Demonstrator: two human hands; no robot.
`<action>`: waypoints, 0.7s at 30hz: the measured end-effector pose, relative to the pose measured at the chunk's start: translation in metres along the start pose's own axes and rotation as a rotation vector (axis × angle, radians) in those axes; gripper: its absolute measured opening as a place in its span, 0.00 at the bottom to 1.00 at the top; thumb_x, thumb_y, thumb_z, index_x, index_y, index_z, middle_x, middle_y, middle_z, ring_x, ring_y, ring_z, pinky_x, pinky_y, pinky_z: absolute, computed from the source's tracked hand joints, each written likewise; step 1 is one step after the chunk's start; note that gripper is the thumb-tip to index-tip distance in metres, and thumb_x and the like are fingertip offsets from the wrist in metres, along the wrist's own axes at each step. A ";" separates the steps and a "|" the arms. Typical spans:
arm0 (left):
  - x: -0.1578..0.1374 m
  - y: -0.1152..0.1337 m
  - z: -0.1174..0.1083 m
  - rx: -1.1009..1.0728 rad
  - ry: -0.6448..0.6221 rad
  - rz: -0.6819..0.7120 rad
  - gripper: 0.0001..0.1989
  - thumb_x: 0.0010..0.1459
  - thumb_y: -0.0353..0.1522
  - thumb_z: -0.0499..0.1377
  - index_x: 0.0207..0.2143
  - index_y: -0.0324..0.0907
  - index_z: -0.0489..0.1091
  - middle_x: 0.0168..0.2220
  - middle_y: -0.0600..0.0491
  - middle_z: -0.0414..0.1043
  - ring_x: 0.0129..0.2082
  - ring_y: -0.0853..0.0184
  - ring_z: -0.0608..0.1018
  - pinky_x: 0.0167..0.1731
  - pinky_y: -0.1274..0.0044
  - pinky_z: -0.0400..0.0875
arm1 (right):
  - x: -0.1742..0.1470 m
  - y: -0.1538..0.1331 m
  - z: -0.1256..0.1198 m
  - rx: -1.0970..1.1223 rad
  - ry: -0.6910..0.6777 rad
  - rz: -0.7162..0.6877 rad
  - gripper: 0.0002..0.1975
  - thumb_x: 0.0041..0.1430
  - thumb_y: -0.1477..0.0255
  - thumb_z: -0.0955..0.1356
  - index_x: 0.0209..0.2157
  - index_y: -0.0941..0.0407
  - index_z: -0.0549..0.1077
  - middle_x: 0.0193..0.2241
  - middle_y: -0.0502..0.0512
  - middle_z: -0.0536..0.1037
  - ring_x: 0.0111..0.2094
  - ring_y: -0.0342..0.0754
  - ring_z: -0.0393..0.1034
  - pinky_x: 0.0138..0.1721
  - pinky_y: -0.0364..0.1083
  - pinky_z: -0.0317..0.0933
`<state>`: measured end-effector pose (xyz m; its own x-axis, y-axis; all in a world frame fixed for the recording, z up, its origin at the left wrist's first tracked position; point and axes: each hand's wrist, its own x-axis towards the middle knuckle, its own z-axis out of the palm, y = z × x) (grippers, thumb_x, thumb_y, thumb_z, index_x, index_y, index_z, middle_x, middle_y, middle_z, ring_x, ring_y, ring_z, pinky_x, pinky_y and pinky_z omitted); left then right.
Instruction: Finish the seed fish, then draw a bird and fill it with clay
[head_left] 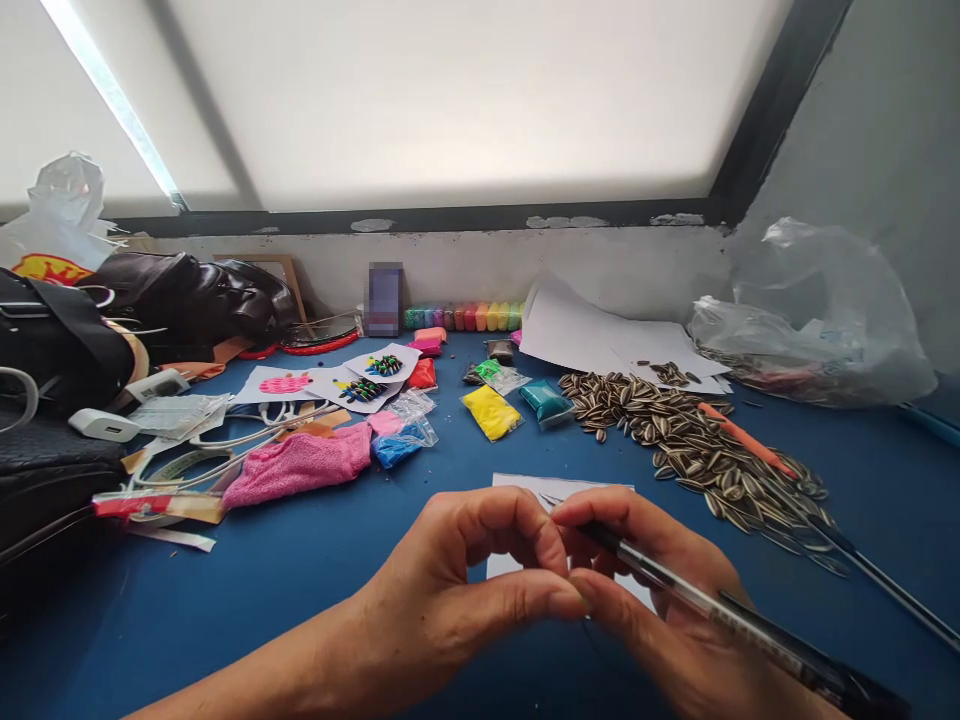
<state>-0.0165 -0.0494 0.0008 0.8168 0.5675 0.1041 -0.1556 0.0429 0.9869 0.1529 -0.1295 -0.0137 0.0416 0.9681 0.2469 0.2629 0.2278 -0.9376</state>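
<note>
Home-like craft corner, blue table (442, 465) under window blind (487, 100), bright packets (490, 413), sunflower seeds (626, 396), decorated cards (385, 365)

Blue tabletop (262, 570), sunflower seeds (626, 405) (a loose heap), yellow packet (491, 413), teal packet (545, 402), white paper (517, 483)

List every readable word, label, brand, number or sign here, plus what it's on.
None legible.
Clear-barrelled black pen: fine print along the barrel, too small and blurred to read.
White plastic bag, far left: red-and-yellow printed design, no readable words.
Upright rectangular object by the wall: pixelated, so any text is unreadable.
</note>
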 end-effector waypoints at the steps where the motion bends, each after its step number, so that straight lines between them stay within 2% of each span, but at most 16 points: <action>1: 0.000 0.000 0.000 0.013 0.005 0.007 0.09 0.58 0.30 0.65 0.29 0.37 0.67 0.31 0.55 0.70 0.34 0.71 0.70 0.37 0.80 0.64 | 0.000 0.000 0.000 0.006 -0.007 0.011 0.07 0.61 0.63 0.69 0.39 0.49 0.73 0.31 0.49 0.76 0.30 0.45 0.70 0.30 0.42 0.67; 4: -0.002 0.002 0.000 0.040 -0.022 -0.012 0.09 0.61 0.31 0.62 0.30 0.38 0.66 0.32 0.55 0.68 0.34 0.72 0.69 0.37 0.80 0.64 | 0.001 -0.002 -0.001 0.068 -0.046 0.055 0.07 0.62 0.63 0.69 0.39 0.50 0.72 0.30 0.48 0.75 0.30 0.44 0.70 0.32 0.42 0.68; 8: -0.004 0.008 0.000 -0.007 -0.123 -0.117 0.10 0.65 0.34 0.57 0.32 0.39 0.61 0.32 0.54 0.65 0.34 0.71 0.70 0.38 0.78 0.65 | 0.002 -0.002 -0.003 0.176 -0.110 0.176 0.11 0.59 0.60 0.71 0.39 0.51 0.70 0.31 0.48 0.74 0.29 0.45 0.71 0.34 0.45 0.69; 11: -0.004 0.010 -0.001 0.019 -0.180 -0.157 0.13 0.65 0.37 0.57 0.32 0.40 0.61 0.33 0.54 0.65 0.34 0.71 0.69 0.37 0.79 0.65 | 0.002 0.000 -0.005 0.251 -0.163 0.246 0.11 0.59 0.60 0.71 0.38 0.50 0.70 0.31 0.47 0.73 0.30 0.45 0.71 0.35 0.46 0.69; 15: -0.001 0.009 -0.006 -0.082 -0.229 -0.196 0.16 0.63 0.42 0.59 0.32 0.40 0.60 0.29 0.54 0.68 0.31 0.71 0.73 0.36 0.79 0.64 | 0.004 0.000 -0.010 0.295 -0.169 0.274 0.11 0.57 0.59 0.72 0.38 0.49 0.71 0.31 0.47 0.74 0.32 0.44 0.71 0.35 0.43 0.68; 19: 0.005 0.004 -0.013 -0.146 -0.183 -0.215 0.13 0.60 0.37 0.63 0.31 0.38 0.65 0.24 0.57 0.69 0.27 0.71 0.77 0.34 0.80 0.64 | 0.009 0.000 -0.018 0.213 -0.113 0.262 0.12 0.58 0.59 0.72 0.41 0.49 0.72 0.34 0.48 0.74 0.31 0.42 0.68 0.30 0.39 0.65; 21: 0.008 0.001 -0.017 -0.155 -0.146 -0.243 0.12 0.57 0.35 0.66 0.30 0.36 0.68 0.23 0.54 0.71 0.27 0.68 0.79 0.33 0.79 0.67 | 0.009 0.000 -0.020 0.182 -0.099 0.255 0.13 0.58 0.59 0.72 0.41 0.49 0.72 0.35 0.49 0.74 0.30 0.41 0.67 0.29 0.39 0.64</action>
<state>-0.0194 -0.0311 0.0004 0.9097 0.4020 -0.1046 -0.0201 0.2942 0.9555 0.1727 -0.1229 -0.0065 -0.0122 0.9998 -0.0185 0.0788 -0.0174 -0.9967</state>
